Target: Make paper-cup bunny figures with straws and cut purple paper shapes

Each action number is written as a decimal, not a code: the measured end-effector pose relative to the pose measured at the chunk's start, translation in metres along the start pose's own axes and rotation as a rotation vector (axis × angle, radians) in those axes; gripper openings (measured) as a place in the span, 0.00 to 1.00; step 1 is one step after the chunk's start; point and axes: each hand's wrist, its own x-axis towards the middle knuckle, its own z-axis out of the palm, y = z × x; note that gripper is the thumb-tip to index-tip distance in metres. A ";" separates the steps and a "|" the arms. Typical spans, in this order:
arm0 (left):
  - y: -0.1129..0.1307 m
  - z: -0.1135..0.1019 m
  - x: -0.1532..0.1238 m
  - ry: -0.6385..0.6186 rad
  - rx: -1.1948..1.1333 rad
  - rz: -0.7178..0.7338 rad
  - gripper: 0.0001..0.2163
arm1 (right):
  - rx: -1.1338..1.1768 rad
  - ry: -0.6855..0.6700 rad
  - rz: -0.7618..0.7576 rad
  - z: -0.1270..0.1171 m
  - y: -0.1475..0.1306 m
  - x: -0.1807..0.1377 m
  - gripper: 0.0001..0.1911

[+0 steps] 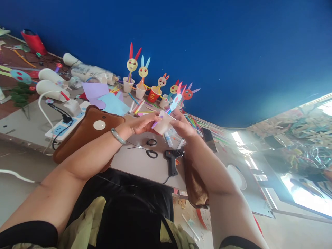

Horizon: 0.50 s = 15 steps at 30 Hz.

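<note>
Both hands hold a white paper cup [164,123] above the table, tilted on its side. A rabbit figure [176,101] with a light blue paper face and pink-red ears rises from the cup. My left hand [145,122] grips the cup's left side, where a purple strip [156,123] shows. My right hand [183,123] is closed around the cup's other side near the figure's stem; some of its fingers are hidden behind. Below lie black-handled scissors [147,148], spread apart, and a black glue gun [173,160].
Several finished-looking rabbit figures in cups [140,90] line the blue wall. A power strip [68,121] and brown cushion [97,124] are at left. Purple paper [94,92], blue paper [118,103], stacked cups [49,90] and a dark phone-like object [209,139] lie around.
</note>
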 end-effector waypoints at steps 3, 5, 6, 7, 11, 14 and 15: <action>0.002 0.002 0.000 0.044 -0.002 -0.028 0.16 | -0.031 0.014 -0.004 -0.003 0.006 0.001 0.42; 0.002 0.001 0.001 0.072 -0.018 -0.036 0.17 | -0.074 0.044 -0.008 -0.005 0.009 0.001 0.41; 0.003 0.000 0.001 0.085 -0.030 -0.028 0.17 | -0.092 0.054 -0.011 -0.007 0.010 0.000 0.41; 0.003 -0.001 0.001 0.099 -0.044 -0.012 0.17 | -0.105 0.056 -0.012 -0.009 0.011 0.000 0.42; 0.004 -0.006 0.004 0.180 -0.104 0.053 0.18 | -0.204 0.090 0.030 -0.021 0.013 -0.005 0.41; 0.006 -0.009 0.007 0.295 -0.155 0.083 0.18 | -0.519 0.202 0.117 -0.030 0.011 -0.015 0.27; 0.007 -0.010 0.008 0.342 -0.168 0.092 0.17 | -0.659 0.217 0.155 -0.032 0.010 -0.019 0.22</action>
